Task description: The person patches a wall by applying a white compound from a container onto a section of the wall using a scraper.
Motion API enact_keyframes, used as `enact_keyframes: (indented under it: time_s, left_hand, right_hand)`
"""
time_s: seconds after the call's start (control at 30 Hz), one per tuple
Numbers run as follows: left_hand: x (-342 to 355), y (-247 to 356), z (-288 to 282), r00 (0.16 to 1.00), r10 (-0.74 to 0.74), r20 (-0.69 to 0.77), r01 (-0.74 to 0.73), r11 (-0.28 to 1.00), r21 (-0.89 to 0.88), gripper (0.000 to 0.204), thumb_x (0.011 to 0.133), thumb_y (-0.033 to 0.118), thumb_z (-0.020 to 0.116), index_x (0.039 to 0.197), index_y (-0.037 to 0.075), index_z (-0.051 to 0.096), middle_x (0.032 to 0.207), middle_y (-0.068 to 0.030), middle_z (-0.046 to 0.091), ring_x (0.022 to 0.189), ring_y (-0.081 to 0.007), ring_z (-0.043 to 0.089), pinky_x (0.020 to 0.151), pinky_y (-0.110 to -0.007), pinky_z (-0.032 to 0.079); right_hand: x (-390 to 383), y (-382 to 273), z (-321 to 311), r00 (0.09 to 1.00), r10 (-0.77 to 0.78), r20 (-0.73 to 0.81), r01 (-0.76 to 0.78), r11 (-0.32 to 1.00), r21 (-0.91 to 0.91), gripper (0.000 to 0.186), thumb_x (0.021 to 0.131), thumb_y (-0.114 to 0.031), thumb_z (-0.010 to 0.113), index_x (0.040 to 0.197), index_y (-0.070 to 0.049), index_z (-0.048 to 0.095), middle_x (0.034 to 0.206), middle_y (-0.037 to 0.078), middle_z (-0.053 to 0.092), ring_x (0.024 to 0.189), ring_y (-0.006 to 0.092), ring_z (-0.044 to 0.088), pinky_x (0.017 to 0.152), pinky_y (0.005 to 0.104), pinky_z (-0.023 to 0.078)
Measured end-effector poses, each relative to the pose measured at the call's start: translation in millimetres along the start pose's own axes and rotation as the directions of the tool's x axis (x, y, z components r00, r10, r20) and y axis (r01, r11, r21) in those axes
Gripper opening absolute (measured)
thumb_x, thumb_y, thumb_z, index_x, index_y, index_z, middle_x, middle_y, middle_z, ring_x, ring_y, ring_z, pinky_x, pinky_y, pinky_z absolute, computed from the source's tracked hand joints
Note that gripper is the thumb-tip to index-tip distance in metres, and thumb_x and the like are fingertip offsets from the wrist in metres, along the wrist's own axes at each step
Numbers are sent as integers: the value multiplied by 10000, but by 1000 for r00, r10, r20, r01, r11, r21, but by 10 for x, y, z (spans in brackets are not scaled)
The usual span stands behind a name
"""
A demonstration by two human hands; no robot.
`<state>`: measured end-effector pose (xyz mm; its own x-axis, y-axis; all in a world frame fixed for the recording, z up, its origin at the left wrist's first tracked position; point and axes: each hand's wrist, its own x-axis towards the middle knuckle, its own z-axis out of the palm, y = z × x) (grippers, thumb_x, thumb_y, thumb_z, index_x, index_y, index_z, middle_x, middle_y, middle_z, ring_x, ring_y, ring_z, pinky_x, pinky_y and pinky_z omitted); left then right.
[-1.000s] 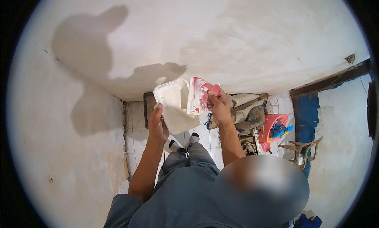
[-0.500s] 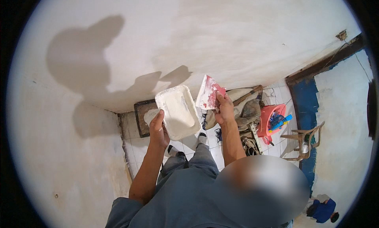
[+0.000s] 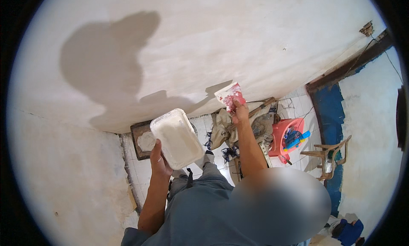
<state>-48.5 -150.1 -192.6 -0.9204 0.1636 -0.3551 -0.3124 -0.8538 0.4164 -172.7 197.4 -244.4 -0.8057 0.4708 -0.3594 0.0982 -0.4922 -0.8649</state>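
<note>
My left hand (image 3: 160,161) grips a white rectangular tray (image 3: 178,139) by its near left edge, thumb over the rim. Pale plaster-like paste coats the tray's inside. Farther out and to the right, my right hand (image 3: 240,113) is closed round a red putty spreader (image 3: 230,97), smeared with white paste. The spreader's broad edge is up near the plastered wall (image 3: 204,54); I cannot tell whether it touches. The fingers under the tray are hidden.
A dark square board with a whitish lump (image 3: 146,141) lies on the tiled floor by the corner. Right of my feet are sacks (image 3: 221,128), a pink tub (image 3: 281,135) with blue items, and a brown chair (image 3: 328,154). Blue garments (image 3: 351,232) show at lower right.
My left hand and the tray have moved left and slightly nearer to me. The right hand still holds the spreader, now turned with its edge farther toward the upper left.
</note>
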Motion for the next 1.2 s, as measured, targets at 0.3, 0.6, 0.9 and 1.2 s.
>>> enact_keyframes:
  time_s: [0.3,0.6,0.9,1.2]
  left_hand:
    - [243,-229,-60,989,110,-101,-106,994,37,587,954,385,579,1365,-8,435,1302,-141,566,1171,-267,581,999,-418,477]
    - [297,-270,-54,981,166,-97,-156,983,98,560,998,402,476,1417,38,399,1356,-142,531,1223,-276,542,1036,-426,440]
    - [402,-206,-36,983,173,-61,-170,984,44,596,961,386,564,1401,17,405,1330,-140,545,1214,-255,546,1017,-413,455]
    - [392,-70,-11,985,161,-65,-154,983,102,538,1008,389,468,1413,42,401,1363,-135,531,1221,-267,547,1038,-419,444]
  right_hand:
    - [35,-400,1315,963,-269,-9,267,951,157,271,840,38,577,1093,-45,527,947,67,644,780,155,628,656,317,543]
    - [713,304,-26,999,-8,37,3,990,139,210,863,4,577,1052,-86,592,915,41,625,779,164,598,646,358,513]
    - [744,-383,868,947,-191,259,122,958,259,79,839,10,476,875,-52,510,800,98,597,677,203,581,580,348,525]
    - [-175,-1911,1237,921,-299,248,225,931,288,252,901,-73,516,1103,76,534,1036,163,607,922,239,638,696,354,570]
